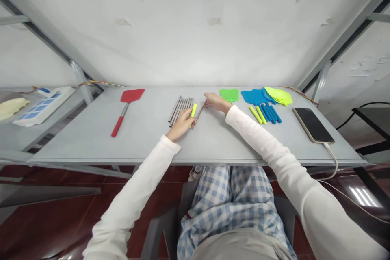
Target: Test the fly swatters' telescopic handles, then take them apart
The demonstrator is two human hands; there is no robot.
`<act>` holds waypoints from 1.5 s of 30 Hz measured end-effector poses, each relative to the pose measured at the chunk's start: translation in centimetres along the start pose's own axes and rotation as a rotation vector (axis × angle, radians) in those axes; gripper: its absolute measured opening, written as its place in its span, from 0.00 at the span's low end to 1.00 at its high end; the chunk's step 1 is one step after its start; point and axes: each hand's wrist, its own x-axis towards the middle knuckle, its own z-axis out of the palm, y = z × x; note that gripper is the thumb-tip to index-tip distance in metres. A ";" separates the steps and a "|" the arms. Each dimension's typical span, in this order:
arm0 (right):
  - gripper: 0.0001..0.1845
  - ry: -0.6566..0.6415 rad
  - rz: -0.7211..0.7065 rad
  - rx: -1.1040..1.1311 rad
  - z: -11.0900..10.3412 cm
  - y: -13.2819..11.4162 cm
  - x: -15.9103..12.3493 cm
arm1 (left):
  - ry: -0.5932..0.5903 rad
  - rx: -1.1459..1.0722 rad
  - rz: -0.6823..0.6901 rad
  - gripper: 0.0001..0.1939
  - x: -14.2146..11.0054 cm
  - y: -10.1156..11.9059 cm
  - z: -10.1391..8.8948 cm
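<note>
My left hand [182,123] is closed on a yellow handle sleeve [193,110], held upright between the fingers. My right hand [215,101] pinches the far end of a thin metal rod [200,111], which slants down toward my left fingers. Whether my left fingertips also grip the rod's near end I cannot tell. Beside and partly behind my left hand lie several metal rods [176,109] side by side on the grey table [152,146]. Just right of my right hand is a green fly swatter head [230,95].
A red fly swatter [124,111] with its handle on lies at the left. To the right are blue swatter heads [253,96], yellow swatter heads [280,95], yellow sleeves [257,114] and blue sleeves [270,113]. A phone [313,125] with a cable lies near the right edge.
</note>
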 end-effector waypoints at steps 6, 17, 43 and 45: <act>0.11 -0.001 -0.199 -0.803 -2.8 -0.5 -4.6 | 0.029 0.069 0.026 0.28 1.4 -1.4 0.8; 0.17 -0.053 -0.369 -1.268 -11.8 0.8 -9.2 | -0.118 0.013 -0.015 0.21 4.2 -0.3 5.0; 0.16 0.253 -0.202 -0.740 -12.2 0.0 -9.6 | -0.067 0.457 0.538 0.19 5.6 -0.2 10.8; 0.19 0.278 -0.221 -1.013 -12.5 -0.3 -9.8 | -0.030 0.457 0.457 0.16 5.7 -0.5 10.7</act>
